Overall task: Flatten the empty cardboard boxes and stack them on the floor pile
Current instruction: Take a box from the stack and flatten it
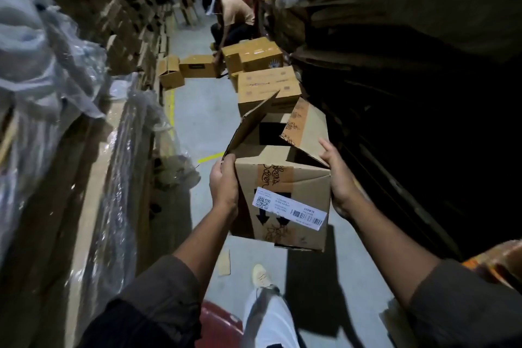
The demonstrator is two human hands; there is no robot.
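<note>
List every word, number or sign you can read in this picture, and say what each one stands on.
"Bakers Dozen", partly legible script, upside down on the brown tape of the held cardboard box.
White shipping label: QR code and barcode show; the print is too small to read.
Two black arrows printed on the box below the label.
Floor boxes: markings too blurred to read.

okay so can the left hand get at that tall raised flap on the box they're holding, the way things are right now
Probably yes. The left hand grips the near left corner of the brown cardboard box with the white shipping label, and the tall raised cardboard flap rises just above its fingers with nothing between. It would have to let go first.
</note>
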